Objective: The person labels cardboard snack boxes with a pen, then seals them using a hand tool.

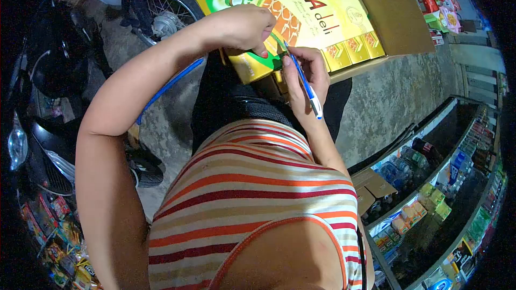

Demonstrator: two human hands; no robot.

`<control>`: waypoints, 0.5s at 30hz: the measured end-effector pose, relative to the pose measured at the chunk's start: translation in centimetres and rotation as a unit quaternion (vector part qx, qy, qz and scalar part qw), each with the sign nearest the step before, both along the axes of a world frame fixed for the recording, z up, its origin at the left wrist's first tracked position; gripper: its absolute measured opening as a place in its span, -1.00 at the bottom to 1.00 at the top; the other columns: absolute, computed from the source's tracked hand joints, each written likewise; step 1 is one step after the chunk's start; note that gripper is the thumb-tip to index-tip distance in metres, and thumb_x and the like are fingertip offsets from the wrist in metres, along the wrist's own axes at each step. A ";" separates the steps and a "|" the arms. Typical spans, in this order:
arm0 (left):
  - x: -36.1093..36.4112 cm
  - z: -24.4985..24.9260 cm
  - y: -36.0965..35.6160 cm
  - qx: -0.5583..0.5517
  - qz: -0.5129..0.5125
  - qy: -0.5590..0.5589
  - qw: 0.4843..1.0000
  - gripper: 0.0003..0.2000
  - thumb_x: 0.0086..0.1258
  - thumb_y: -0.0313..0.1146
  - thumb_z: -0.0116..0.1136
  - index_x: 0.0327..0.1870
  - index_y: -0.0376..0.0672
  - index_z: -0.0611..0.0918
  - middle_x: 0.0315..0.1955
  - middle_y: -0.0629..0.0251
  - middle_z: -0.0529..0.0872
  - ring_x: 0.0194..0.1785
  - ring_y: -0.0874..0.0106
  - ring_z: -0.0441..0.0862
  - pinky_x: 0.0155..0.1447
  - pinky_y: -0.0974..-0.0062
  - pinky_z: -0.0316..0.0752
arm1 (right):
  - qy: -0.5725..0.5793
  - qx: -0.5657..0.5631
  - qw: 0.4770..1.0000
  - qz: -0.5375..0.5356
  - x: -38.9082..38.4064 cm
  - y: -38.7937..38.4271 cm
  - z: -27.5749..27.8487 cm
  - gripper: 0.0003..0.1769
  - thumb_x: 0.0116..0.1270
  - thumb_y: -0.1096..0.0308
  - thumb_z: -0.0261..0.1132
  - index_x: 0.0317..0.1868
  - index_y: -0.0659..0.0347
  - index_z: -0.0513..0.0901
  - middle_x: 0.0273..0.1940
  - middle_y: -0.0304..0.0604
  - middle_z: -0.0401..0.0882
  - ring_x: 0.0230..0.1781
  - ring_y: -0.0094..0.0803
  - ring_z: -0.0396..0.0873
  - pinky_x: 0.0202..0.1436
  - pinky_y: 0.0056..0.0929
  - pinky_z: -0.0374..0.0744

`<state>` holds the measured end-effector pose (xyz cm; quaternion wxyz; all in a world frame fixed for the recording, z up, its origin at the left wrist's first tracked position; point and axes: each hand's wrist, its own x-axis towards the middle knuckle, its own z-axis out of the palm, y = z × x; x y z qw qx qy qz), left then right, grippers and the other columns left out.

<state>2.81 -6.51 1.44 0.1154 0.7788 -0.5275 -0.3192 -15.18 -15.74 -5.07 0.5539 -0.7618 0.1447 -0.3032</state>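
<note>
My right hand (312, 75) is closed around a slim blue and white pen (307, 87), its narrow end toward a yellow and green HURA deli box (322, 0). My left hand (247, 27) reaches across from the left and rests on that box's near left part. Its fingers are curled, with a red-nailed digit pointing down; what they pinch, if anything, is hidden. Beside the pen's narrow end, a green strip of the box shows between the hands. The yellow box sits in a brown cardboard carton (400, 11), whose flap stands out to the right.
A motorbike wheel (164, 19) stands behind my left forearm. At lower right, a rack (424, 201) holds bottles and small packs. Colourful snack packets (67, 236) fill the lower left. More packaged goods (438, 8) lie at upper right, above the concrete floor (381, 107).
</note>
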 end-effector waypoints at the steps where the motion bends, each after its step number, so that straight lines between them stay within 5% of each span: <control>1: -0.1 -0.3 0.1 -0.025 -0.017 -0.033 0.999 -0.67 0.03 -0.27 0.47 -0.47 -0.21 0.50 -0.48 0.15 0.61 -0.31 0.16 0.59 -0.23 0.26 0.42 | 0.000 -0.002 1.000 -0.001 0.0 0.1 0.0 -0.81 0.26 0.50 0.35 -0.14 0.31 0.57 -0.31 -0.11 0.54 -0.35 -0.39 0.52 -0.19 -0.47 0.51; 6: -0.6 -0.3 0.3 -0.017 -0.021 -0.080 0.996 -0.65 0.03 -0.25 0.47 -0.44 -0.22 0.49 -0.45 0.13 0.61 -0.26 0.15 0.58 -0.20 0.25 0.42 | 0.012 0.001 1.000 -0.009 0.1 0.2 0.0 -0.80 0.25 0.49 0.34 -0.13 0.31 0.57 -0.31 -0.08 0.54 -0.35 -0.35 0.52 -0.20 -0.44 0.52; 11: -0.7 -2.3 4.3 -0.208 0.022 0.065 0.976 -0.70 0.13 -0.33 0.41 -0.24 -0.23 0.53 -0.34 0.23 0.57 -0.23 0.34 0.54 -0.11 0.43 0.45 | -0.032 -0.003 0.999 -0.006 -0.9 0.7 -0.2 -0.78 0.17 0.56 0.36 -0.16 0.32 0.55 -0.32 -0.05 0.54 -0.35 -0.31 0.55 -0.20 -0.41 0.53; 15: -2.4 -2.3 5.9 -0.232 0.076 0.060 0.968 -0.80 0.25 -0.38 0.31 -0.21 -0.21 0.56 -0.28 0.27 0.53 -0.15 0.47 0.51 -0.04 0.50 0.44 | -0.101 -0.195 0.975 0.035 -0.8 0.4 -0.4 -0.72 -0.02 0.64 0.38 -0.27 0.30 0.52 -0.36 -0.02 0.55 -0.35 -0.13 0.56 -0.22 -0.30 0.55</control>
